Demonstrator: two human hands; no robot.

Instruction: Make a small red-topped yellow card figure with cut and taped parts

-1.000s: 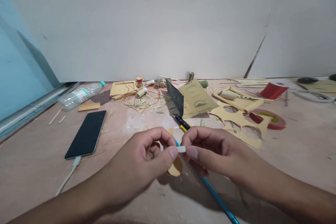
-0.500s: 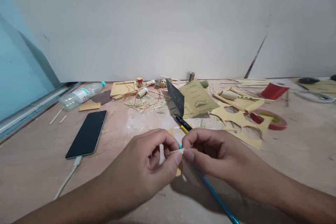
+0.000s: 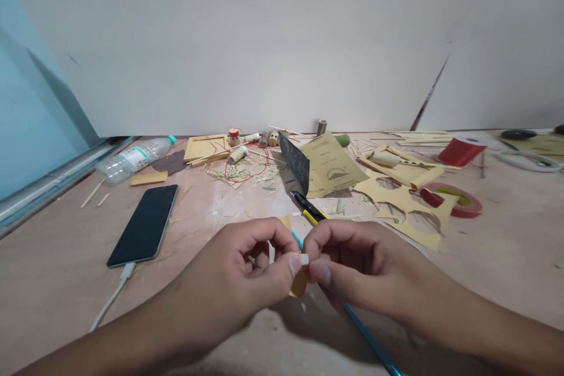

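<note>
My left hand pinches a small whitish strip between thumb and forefinger. From the other side, the closed thumb and forefinger of my right hand meet the strip's free end. What the strip is made of is too small to tell. Below the hands lie a blue stick and a piece of tan card, both partly hidden by the fingers. Just beyond them is a black and yellow utility knife.
A phone on a cable and a plastic bottle lie at left. Folded sandpaper stands behind the knife. Wood shavings are at centre back. Cut-out card, red tape and a red ribbon spool are at right.
The strip has turned slightly between my fingertips and now shows a broader face. Both hands have shifted only a little, still close together.
</note>
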